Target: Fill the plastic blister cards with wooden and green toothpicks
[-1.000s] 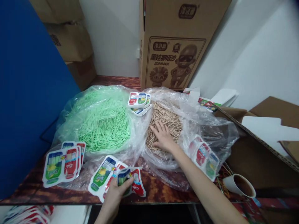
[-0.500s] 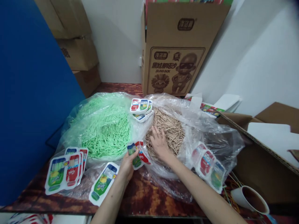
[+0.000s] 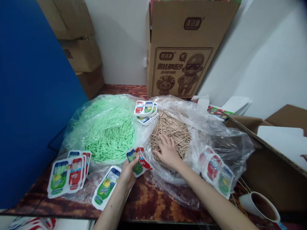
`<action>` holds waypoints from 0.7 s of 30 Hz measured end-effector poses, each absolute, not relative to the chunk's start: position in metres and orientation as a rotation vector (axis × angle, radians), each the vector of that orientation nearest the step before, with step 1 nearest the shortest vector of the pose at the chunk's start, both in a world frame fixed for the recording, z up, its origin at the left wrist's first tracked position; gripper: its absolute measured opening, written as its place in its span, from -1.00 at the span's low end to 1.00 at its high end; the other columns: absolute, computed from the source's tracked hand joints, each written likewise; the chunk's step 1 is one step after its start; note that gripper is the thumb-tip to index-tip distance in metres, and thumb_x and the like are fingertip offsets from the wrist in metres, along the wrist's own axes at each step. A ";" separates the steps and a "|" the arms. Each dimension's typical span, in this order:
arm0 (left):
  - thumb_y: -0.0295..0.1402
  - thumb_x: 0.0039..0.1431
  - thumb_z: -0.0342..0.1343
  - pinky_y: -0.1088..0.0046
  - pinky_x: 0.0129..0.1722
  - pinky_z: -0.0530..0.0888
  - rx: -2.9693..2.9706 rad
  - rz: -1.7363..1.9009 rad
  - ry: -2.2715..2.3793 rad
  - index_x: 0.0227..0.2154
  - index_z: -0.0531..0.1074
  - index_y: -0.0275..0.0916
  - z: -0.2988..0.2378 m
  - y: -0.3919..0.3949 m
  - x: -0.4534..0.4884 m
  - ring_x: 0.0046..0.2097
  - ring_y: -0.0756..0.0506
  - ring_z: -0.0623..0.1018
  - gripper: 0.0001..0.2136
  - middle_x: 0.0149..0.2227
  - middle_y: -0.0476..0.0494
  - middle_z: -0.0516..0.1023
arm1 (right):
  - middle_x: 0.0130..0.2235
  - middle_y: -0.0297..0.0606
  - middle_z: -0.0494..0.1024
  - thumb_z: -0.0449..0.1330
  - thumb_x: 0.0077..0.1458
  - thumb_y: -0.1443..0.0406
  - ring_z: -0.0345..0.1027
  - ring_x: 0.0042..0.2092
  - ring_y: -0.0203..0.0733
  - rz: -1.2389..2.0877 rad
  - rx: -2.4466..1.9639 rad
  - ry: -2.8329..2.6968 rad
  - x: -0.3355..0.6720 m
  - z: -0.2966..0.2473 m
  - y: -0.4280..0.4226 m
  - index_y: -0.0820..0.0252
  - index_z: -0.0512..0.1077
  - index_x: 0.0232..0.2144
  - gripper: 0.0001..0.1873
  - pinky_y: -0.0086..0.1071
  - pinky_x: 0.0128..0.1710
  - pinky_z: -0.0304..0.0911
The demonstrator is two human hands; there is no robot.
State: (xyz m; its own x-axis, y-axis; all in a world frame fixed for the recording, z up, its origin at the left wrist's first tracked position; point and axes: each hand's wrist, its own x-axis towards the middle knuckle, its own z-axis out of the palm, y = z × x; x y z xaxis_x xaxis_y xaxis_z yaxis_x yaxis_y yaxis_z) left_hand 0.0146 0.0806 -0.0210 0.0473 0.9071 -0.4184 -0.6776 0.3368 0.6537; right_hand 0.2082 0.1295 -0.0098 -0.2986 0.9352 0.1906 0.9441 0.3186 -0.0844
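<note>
My left hand [image 3: 127,174] pinches a small bottle-shaped packet [image 3: 145,162] with green and red soda-bottle prints, thumb on top, at the front between two piles. My right hand [image 3: 168,151] rests on a heap of thin brown sticks [image 3: 177,127] in a clear plastic bag, its fingers spread over them. Left of it, another clear bag holds a heap of thin light green sticks [image 3: 111,134]. Beside my left forearm lies a packet with a green bottle print [image 3: 105,187]. Further left is a small stack of similar packets [image 3: 59,175].
More packets lie between the bags [image 3: 144,108] and on the right bag's plastic [image 3: 213,167]. A tall cardboard box [image 3: 177,41] stands behind. To the right are an open carton [image 3: 263,159] and a paper cup of dark liquid [image 3: 259,204]. A blue panel [image 3: 35,95] borders the left.
My right hand has drawn slightly back toward me over the brown sticks, its fingers more spread. My left hand has shifted a little left with the packet.
</note>
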 end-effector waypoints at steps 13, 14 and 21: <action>-0.41 -0.16 0.37 0.35 -0.24 0.54 0.273 1.218 0.935 -0.26 0.56 -0.32 -0.026 0.079 0.013 -0.31 -0.16 0.65 -0.69 -0.33 -0.18 0.68 | 0.26 0.20 0.17 0.04 0.08 0.45 -0.15 0.33 0.16 -0.216 -1.689 -2.548 0.208 -0.018 0.128 0.46 0.39 -0.06 -0.64 0.08 0.26 -0.33; -0.41 -0.16 0.37 0.35 -0.24 0.54 0.272 1.220 0.935 -0.26 0.56 -0.32 -0.027 0.079 0.013 -0.31 -0.16 0.65 -0.69 -0.33 -0.18 0.68 | 0.25 0.18 0.20 0.03 0.10 0.44 -0.12 0.32 0.15 -0.187 -1.656 -2.544 0.210 -0.018 0.127 0.44 0.39 -0.06 -0.65 0.07 0.26 -0.30; -0.42 -0.20 0.38 0.29 -0.19 0.54 0.261 1.214 0.966 -0.26 0.56 -0.35 -0.035 0.080 0.012 -0.31 -0.20 0.65 -0.65 -0.33 -0.24 0.68 | -0.04 -0.01 0.46 0.02 0.15 0.39 0.25 0.05 0.02 0.152 -1.571 -2.329 0.230 -0.010 0.123 0.22 0.35 -0.22 -0.84 -0.05 0.16 0.00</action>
